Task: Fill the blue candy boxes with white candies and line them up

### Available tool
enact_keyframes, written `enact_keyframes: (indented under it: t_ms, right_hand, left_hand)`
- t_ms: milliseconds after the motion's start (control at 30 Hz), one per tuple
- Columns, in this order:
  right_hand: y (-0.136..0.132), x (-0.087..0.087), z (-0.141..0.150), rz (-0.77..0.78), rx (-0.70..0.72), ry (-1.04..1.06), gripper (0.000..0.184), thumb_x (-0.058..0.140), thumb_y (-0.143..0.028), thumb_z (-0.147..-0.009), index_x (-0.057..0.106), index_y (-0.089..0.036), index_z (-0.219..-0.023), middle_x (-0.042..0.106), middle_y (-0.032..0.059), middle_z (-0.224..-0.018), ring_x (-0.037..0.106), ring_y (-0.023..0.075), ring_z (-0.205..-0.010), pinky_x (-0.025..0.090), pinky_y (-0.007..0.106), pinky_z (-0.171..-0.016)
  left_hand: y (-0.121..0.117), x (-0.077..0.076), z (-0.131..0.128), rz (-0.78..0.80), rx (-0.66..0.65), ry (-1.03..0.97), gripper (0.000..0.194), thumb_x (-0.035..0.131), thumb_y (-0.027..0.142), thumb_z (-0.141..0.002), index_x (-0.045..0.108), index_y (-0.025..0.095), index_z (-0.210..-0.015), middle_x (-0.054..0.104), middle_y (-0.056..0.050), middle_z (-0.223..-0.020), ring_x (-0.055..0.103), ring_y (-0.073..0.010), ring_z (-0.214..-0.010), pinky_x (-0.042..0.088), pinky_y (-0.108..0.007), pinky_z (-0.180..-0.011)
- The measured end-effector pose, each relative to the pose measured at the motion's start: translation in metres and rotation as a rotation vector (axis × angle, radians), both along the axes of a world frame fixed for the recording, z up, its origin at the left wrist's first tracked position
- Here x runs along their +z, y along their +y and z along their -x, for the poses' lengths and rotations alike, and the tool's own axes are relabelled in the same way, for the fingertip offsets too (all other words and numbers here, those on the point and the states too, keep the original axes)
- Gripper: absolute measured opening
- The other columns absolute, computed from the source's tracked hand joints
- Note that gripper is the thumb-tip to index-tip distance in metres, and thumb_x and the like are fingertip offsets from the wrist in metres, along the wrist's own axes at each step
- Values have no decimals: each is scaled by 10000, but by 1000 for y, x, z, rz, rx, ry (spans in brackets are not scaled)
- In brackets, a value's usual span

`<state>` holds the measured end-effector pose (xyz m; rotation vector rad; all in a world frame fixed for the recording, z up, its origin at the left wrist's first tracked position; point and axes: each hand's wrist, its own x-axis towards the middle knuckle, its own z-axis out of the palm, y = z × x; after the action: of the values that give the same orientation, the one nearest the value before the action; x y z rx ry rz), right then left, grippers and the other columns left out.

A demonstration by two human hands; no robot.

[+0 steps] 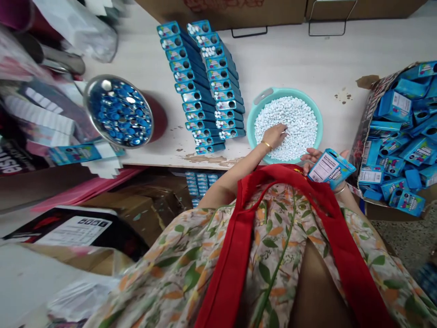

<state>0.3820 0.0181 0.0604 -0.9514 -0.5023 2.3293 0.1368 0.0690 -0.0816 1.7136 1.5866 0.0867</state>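
My left hand (275, 136) dips into a turquoise plastic bowl (251, 132) filled with small white candies (300, 120). Its fingers are drawn together among the candies, and the fingertips are partly hidden. To the right of the bowl, close to my body, my right hand (310, 156) grips a blue candy box (331, 169) from below and behind. The box is tilted, with a white printed label facing up toward me. Two rows of similar blue boxes (218, 75) stand left of the bowl, with round dark holes in their tops; white candies sit on a few of them.
A round metal bowl (157, 116) of blue and silver caps (123, 114) stands on the left. At the right, an open carton (362, 123) is heaped with blue boxes. Cardboard boxes (225, 16) line the back of the white table (283, 59). Plastic bags (80, 32) lie at the far left.
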Motion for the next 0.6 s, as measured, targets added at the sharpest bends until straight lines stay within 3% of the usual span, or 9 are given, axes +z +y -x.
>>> enact_keyframes:
  t_ms: [167,267,333,433,600]
  right_hand:
    - [1,-14,-22,-60,-202,-210,874,520,-1060,-827,789,-294,-1147,675,-13,-748,685,226,-722,699,463,-793]
    - [5,-29,-33,-130,-301,-385,702,739,-953,-797,757,-321,-1103,749,-21,-898,732,213,-830,711,453,-895]
    - [10,-40,-38,-263,-334,-525,587,874,-806,-795,715,-325,-1092,775,-25,-1011,754,206,-947,692,428,-976]
    - [21,-56,-39,-579,-295,-766,571,955,-661,-775,685,-301,-1127,758,-7,-1084,740,218,-1055,645,439,-1083]
    - [41,-77,-17,-1040,-146,-1013,540,845,-642,-874,677,-262,-1218,738,64,-1163,721,286,-1124,626,515,-1094]
  left_hand:
    - [1,-3,-8,32,85,-37,436,517,212,-1084,659,107,-1482,703,-200,-1520,672,-331,-1403,495,-420,-1184]
    - [-1,0,1,10,98,-118,388,559,265,-1061,693,146,-1405,749,-177,-1443,696,-319,-1331,517,-424,-1157]
    - [-6,10,18,-46,93,-169,367,579,300,-1049,701,160,-1366,767,-165,-1387,704,-304,-1270,530,-414,-1122]
    - [-12,37,51,-154,28,-216,354,577,343,-1051,706,162,-1326,776,-154,-1269,712,-275,-1128,547,-393,-1028]
    - [-13,104,88,-289,-133,-227,371,584,408,-1065,716,170,-1316,765,-128,-1195,707,-249,-1026,554,-379,-939]
